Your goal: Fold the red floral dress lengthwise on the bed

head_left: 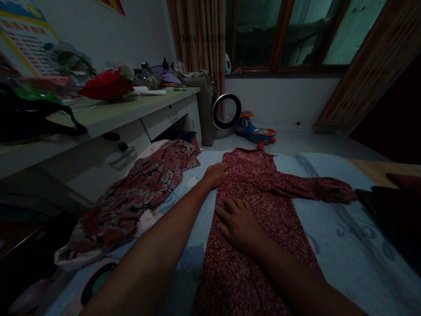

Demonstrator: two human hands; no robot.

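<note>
A dark red, white-flecked long-sleeved dress (250, 188) lies spread on a light blue bed sheet. One sleeve (315, 186) reaches out to the right; no sleeve shows on the left side. My left hand (216, 174) rests at the dress's left edge near the shoulder, fingers close together and laid over the cloth. Lower down, my right hand (240, 224) lies flat on the dress near the same edge, its fingers apart.
A crumpled patterned cloth (144, 188) lies left on the blue sheet (345, 237). Beyond it stands a cluttered desk (131, 114) with a red bag (107, 84). A washing machine's round door (226, 112) hangs ajar beside a blue-orange ride-on toy (253, 129). Dark folded cloth (391, 210) lies right.
</note>
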